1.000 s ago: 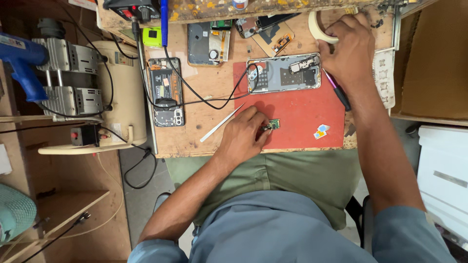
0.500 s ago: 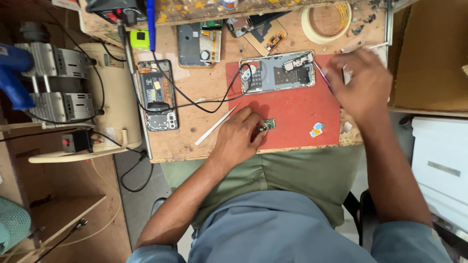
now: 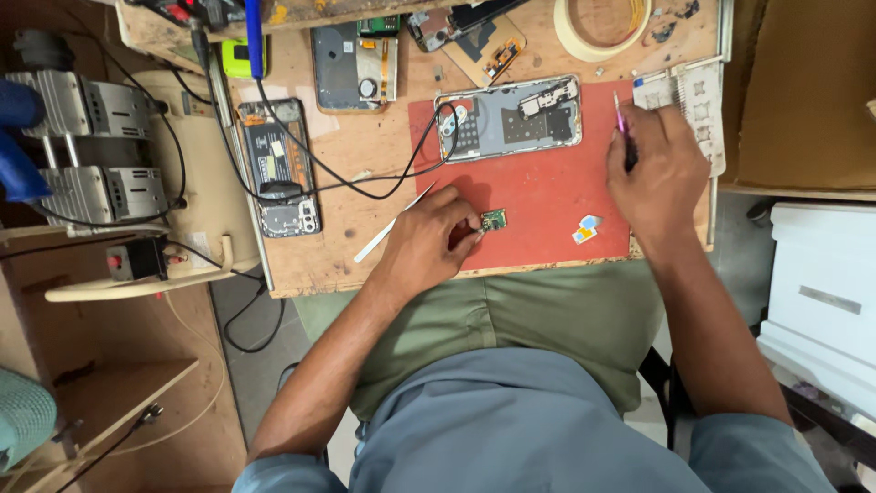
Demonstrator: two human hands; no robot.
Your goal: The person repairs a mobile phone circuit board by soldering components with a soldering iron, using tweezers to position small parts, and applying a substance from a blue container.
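Note:
My left hand (image 3: pixel 438 239) rests on the red work mat (image 3: pixel 547 196), its fingertips pinching a small green circuit board (image 3: pixel 494 219). A thin silver pry tool (image 3: pixel 392 224) sticks out from under that hand. My right hand (image 3: pixel 659 173) sits at the mat's right edge and grips a slim pink-handled tool (image 3: pixel 621 126) pointing away from me. An opened phone (image 3: pixel 509 117) with its back off lies at the top of the mat, with a black cable (image 3: pixel 365 187) leading to it.
Two more opened phones (image 3: pixel 281 169) (image 3: pixel 354 66) lie on the wooden bench. A tape roll (image 3: pixel 602 23) sits at the top. A small sticker piece (image 3: pixel 586 228) lies on the mat. Grey equipment (image 3: pixel 87 146) stands left, a cardboard box (image 3: pixel 803 91) right.
My right hand came down from the tape roll at the top of the bench to the mat's right edge, now holding the pink tool. My left hand stayed on the small board.

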